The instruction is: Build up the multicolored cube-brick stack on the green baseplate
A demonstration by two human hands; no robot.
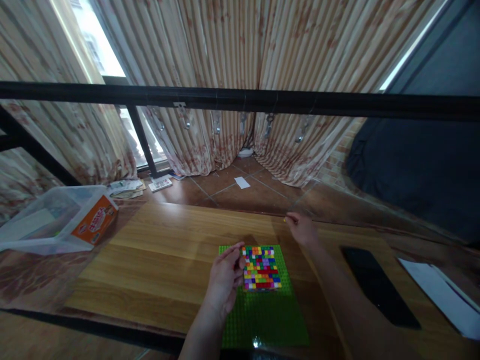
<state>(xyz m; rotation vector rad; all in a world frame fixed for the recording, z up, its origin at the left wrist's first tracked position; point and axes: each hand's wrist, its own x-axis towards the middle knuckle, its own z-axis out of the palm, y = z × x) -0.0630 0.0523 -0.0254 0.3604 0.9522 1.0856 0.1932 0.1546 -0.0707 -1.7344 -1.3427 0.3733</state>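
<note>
A block of small multicoloured toy bricks [261,268] stands on a green studded baseplate [268,320]. At the block's left side, my left hand [226,276] has its fingers curled against the edge, with the fingertips at the far left corner. Some of those fingers are hidden behind others. Farther off, beyond the baseplate's far right corner, my right hand [301,229] is raised over the table's far edge. Its thumb and forefinger pinch a tiny yellow piece [285,220], which looks like a toy brick.
The baseplate lies on a wooden table [150,270]. A clear plastic bin [56,242] with an orange label is at the left. A dark flat slab [378,285] and white paper [438,292] lie at the right. A black rail [225,99] crosses before the curtains.
</note>
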